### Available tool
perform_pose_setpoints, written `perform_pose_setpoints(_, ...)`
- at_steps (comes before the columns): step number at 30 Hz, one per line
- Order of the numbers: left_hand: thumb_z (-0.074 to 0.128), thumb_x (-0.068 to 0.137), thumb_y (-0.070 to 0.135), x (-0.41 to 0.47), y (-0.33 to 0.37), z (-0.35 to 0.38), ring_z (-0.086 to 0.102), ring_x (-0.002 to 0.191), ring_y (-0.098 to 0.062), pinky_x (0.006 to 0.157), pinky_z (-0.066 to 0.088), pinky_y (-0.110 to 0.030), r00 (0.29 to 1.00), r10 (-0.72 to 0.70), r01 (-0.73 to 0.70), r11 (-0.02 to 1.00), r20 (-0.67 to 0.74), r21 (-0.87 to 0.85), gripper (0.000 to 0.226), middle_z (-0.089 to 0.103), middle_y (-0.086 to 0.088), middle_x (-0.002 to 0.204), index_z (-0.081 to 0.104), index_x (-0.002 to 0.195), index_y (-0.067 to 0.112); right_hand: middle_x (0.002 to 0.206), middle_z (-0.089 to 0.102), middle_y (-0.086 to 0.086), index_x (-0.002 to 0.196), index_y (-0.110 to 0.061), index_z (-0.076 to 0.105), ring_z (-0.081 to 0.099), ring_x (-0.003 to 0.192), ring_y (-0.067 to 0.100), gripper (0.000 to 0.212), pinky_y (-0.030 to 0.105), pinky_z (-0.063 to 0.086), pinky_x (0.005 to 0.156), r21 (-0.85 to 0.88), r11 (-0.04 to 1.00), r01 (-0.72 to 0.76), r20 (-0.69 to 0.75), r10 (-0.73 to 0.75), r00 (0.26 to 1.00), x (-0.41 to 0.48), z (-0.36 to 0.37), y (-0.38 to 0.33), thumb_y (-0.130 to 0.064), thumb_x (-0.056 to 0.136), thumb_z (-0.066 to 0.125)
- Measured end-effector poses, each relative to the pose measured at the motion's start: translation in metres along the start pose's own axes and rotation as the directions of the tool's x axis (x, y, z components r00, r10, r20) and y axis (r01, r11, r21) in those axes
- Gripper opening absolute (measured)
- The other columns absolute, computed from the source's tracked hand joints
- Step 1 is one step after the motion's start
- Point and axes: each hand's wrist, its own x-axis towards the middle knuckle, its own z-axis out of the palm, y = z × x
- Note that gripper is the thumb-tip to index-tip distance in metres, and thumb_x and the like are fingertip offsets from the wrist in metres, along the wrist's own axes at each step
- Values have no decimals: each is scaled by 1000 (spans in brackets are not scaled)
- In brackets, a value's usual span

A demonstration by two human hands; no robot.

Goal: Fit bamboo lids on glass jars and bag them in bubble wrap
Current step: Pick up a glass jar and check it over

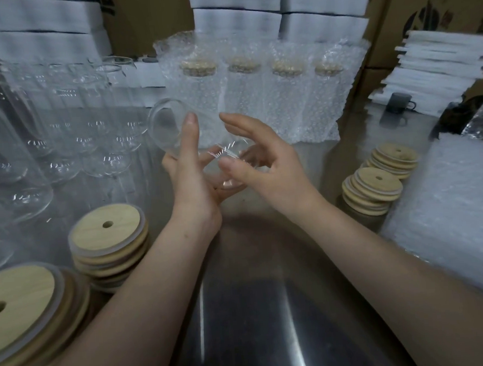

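A clear glass jar [172,130] lies tilted in mid-air above the steel table [265,308], its open mouth turned up and to the left. My left hand [188,172] grips the jar from below, thumb up along its side. Just right of it, my right hand [261,159] has relaxed fingers by the jar's lower end; whether they touch the glass is unclear. Bamboo lids with a straw hole lie stacked at front left [108,239], at the near left corner [19,309] and at right [373,189]. Several lidded jars in bubble wrap [243,97] stand behind my hands.
Several bare glass jars [69,122] stand in rows at the left. A pile of bubble-wrap bags [457,212] lies at the right edge. White foam sheets [439,66], a dark mug [399,102] and cardboard boxes [422,7] fill the back.
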Motion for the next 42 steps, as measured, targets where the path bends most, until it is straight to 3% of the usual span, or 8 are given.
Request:
perform_pose_setpoints(6,56,84,65,-1,2,-2,71,90,-40,57,56,-40,997,77,-76,997,-20,27,63,62,-13,126,41,133,30,121,64,0,122,-26,62,68,93,-2,30,15,52,78,210,973,-100,17,99,995,5,-3,-6,-20,92,60)
perform_pose_setpoints(10,49,83,69,-5,3,-2,74,90,-29,54,57,-36,998,57,-57,997,-2,46,47,62,-9,120,51,120,40,125,61,8,120,-34,62,68,79,18,27,21,54,78,254,949,-185,145,152,978,9,-13,-11,-28,95,51)
perform_pose_setpoints(13,40,86,73,-6,5,-3,72,91,-28,60,55,-31,997,4,-4,1000,71,6,50,71,-4,110,76,75,40,121,60,16,122,-35,60,63,95,38,31,28,54,88,270,933,-237,234,175,956,12,-18,-9,-32,94,49)
perform_pose_setpoints(17,43,84,75,-3,4,-6,73,84,-27,50,53,-26,994,-44,54,993,100,-107,72,71,-9,115,65,125,21,117,64,-8,128,-30,56,67,99,27,31,29,54,88,341,897,-281,315,172,933,13,-23,-5,-30,97,54)
perform_pose_setpoints(22,44,85,71,-5,5,-4,71,68,-31,50,54,-27,987,-48,84,966,151,-246,72,69,-15,100,62,120,10,121,69,-5,129,-29,55,67,101,13,52,27,52,90,396,866,-304,360,158,919,14,-27,-1,-26,78,68)
perform_pose_setpoints(34,39,89,70,-7,6,1,70,69,-35,49,56,-31,979,-81,153,897,186,-415,82,69,-15,78,47,140,7,118,57,-6,128,-30,53,53,70,1,75,24,54,81,66,995,-75,190,62,980,12,-15,-8,-2,65,84)
perform_pose_setpoints(39,41,89,69,-9,3,7,70,80,-37,75,60,-40,971,-108,200,856,213,-477,80,67,-19,91,59,125,0,110,52,-17,120,-30,50,50,77,-6,76,20,45,79,-147,987,62,64,-53,997,7,-4,-12,-28,54,88)
perform_pose_setpoints(42,43,90,66,-14,1,11,72,66,-34,56,61,-39,957,-124,244,833,262,-496,76,70,-20,78,68,93,-5,112,51,-10,113,-33,43,53,97,1,78,24,45,87,-197,977,77,-18,-82,996,4,4,-11,-39,50,89)
